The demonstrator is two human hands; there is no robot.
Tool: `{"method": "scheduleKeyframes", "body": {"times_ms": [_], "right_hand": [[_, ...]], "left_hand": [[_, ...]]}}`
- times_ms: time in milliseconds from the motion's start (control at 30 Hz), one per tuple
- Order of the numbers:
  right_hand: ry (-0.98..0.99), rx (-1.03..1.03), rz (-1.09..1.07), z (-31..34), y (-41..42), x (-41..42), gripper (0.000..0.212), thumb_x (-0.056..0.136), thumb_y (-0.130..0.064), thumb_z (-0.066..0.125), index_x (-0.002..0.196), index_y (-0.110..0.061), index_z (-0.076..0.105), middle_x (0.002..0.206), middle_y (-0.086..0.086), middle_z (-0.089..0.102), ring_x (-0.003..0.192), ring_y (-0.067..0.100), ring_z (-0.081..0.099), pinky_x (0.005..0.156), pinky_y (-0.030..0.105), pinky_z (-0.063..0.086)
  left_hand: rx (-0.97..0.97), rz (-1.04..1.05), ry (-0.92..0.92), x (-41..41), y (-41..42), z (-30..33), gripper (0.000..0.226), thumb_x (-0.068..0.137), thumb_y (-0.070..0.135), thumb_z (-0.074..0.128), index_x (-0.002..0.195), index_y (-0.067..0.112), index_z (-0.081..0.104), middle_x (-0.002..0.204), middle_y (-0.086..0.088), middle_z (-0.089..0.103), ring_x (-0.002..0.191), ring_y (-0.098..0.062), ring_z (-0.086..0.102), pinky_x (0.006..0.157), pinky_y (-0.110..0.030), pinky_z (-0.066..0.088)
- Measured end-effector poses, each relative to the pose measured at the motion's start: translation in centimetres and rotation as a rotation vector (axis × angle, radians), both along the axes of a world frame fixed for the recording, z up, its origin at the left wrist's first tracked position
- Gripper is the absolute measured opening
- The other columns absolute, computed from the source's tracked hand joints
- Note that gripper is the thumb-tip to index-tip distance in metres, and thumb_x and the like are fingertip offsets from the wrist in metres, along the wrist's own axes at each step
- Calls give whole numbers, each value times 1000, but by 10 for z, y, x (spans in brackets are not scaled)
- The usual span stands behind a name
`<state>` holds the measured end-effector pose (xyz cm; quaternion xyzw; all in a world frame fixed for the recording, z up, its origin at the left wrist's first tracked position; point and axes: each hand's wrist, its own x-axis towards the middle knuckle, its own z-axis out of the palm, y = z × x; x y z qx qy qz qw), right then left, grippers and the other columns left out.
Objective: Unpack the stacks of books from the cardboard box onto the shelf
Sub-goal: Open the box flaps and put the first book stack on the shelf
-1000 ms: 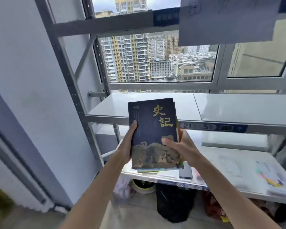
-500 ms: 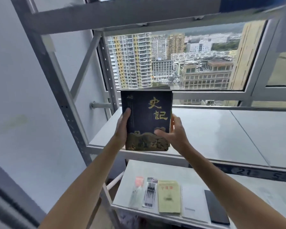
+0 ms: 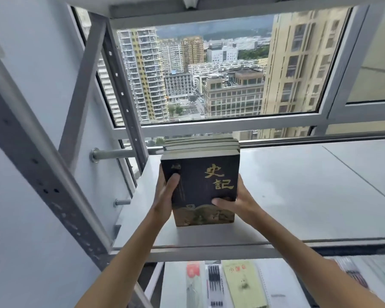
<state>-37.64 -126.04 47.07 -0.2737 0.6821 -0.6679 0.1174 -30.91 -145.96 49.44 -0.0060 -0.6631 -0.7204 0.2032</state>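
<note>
A stack of books [image 3: 200, 185], its front one dark blue with gold characters, stands tilted on the white metal shelf [image 3: 298, 196] near its left end. My left hand [image 3: 165, 196] grips the stack's left edge, thumb across the cover. My right hand [image 3: 238, 203] grips the right edge, thumb lying on the lower cover. The pages and spines of the books behind show at the top. The cardboard box is out of view.
Grey perforated uprights [image 3: 42, 174] and a diagonal brace stand at the left, against a white wall. A window [image 3: 209, 74] lies right behind the shelf. The lower shelf holds a pack of pens [image 3: 214, 285], a yellow booklet [image 3: 242, 283] and papers.
Both hands lifted the stack from below the shelf up onto it and pushed it further in. The view has tilted upward with them.
</note>
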Motion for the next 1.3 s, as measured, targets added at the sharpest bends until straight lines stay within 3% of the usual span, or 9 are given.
{"method": "scheduleKeyframes", "body": {"times_ms": [233,367,500,633,733,967,1067,1200,1300], "right_hand": [[-33,61,-41,-12,-2,-1,93,54,-27,85,132,-24,34,108,-4,60,93,-1,64,70,15,53],[-46,54,-141,-23,-11,2,91,56,-29,89,129,-31,35,115,-7,60,103,5,61,73,14,54],[-28,5,-188,-18,-22,8,87,59,-26,88,130,-28,36,115,-6,60,99,-3,61,74,13,53],[-108,7,-152,10,-45,0,84,58,-30,89,128,-27,43,115,-4,63,101,6,65,75,20,57],[-398,37,-26,39,-69,-19,70,57,-35,88,117,-10,62,102,6,76,89,21,74,69,29,59],[-636,209,9,42,-119,-53,14,78,-23,78,82,-12,70,64,0,74,51,11,69,45,19,53],[-653,246,-13,36,-123,-56,15,78,-28,78,79,-16,68,56,-3,72,45,10,67,39,15,47],[-516,304,-127,30,-123,-56,38,68,-38,84,92,-12,71,75,0,74,56,11,70,52,17,53],[-453,381,-162,30,-122,-53,56,67,-57,78,100,-12,69,86,0,70,73,14,67,68,24,53]], "left_hand": [[-67,-54,21,-1,-10,-2,126,60,80,65,154,12,15,156,-18,29,143,-36,30,112,-65,27],[-10,-24,1,4,5,-19,103,63,66,74,145,25,29,132,3,55,123,-19,55,94,-43,54],[-9,46,11,-2,4,-7,63,69,47,72,124,39,43,104,25,65,103,-3,63,75,-23,57],[65,40,-107,-13,-22,23,53,70,45,76,117,30,57,107,5,72,97,-14,71,74,-31,60],[179,-2,-452,-43,-57,58,42,79,36,76,111,9,69,96,-12,77,83,-26,74,70,-35,61],[68,-12,-754,-86,-99,48,29,86,39,69,101,14,68,72,-4,76,59,-16,71,56,-27,59],[-11,-19,-865,-92,-103,42,35,87,42,67,107,13,65,62,-3,74,50,-19,69,45,-25,56],[-233,97,-893,-103,-101,41,52,84,46,70,119,9,62,91,-9,68,72,-25,66,61,-30,53],[-518,180,-935,-107,-100,45,75,85,53,64,139,5,46,144,-19,47,126,-36,50,105,-43,43]]}}
